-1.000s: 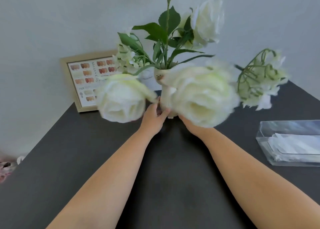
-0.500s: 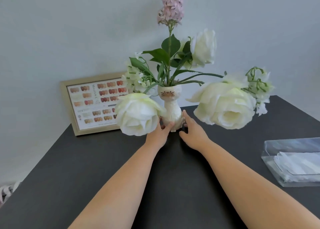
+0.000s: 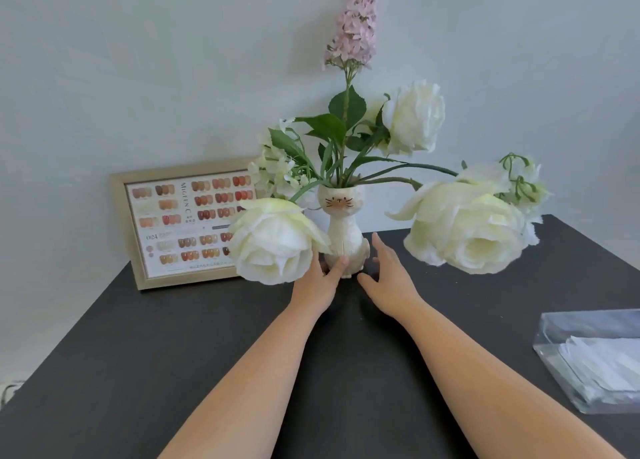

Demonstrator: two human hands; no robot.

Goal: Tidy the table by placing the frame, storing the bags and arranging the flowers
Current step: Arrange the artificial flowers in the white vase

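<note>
1. The cat-shaped vase (image 3: 344, 236) stands upright on the dark worktop (image 3: 138, 354) near the wall, holding white roses (image 3: 464, 230) and a pink sprig (image 3: 353, 25).
2. The left hand (image 3: 317, 282) touches the vase base, fingers (image 3: 341, 262) loosely apart, partly hidden behind a drooping rose.
3. The right hand (image 3: 389, 280) is spread wide just beside the vase, not touching it.
4. The frame (image 3: 183, 223) leans against the wall, left of the vase.
5. The clear box (image 3: 588, 358) with bags sits at the right edge.

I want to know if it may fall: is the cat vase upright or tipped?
Upright. The vase stands on its base on the table, its neck vertical. The left hand touches its base; the right hand is open beside it.
</note>
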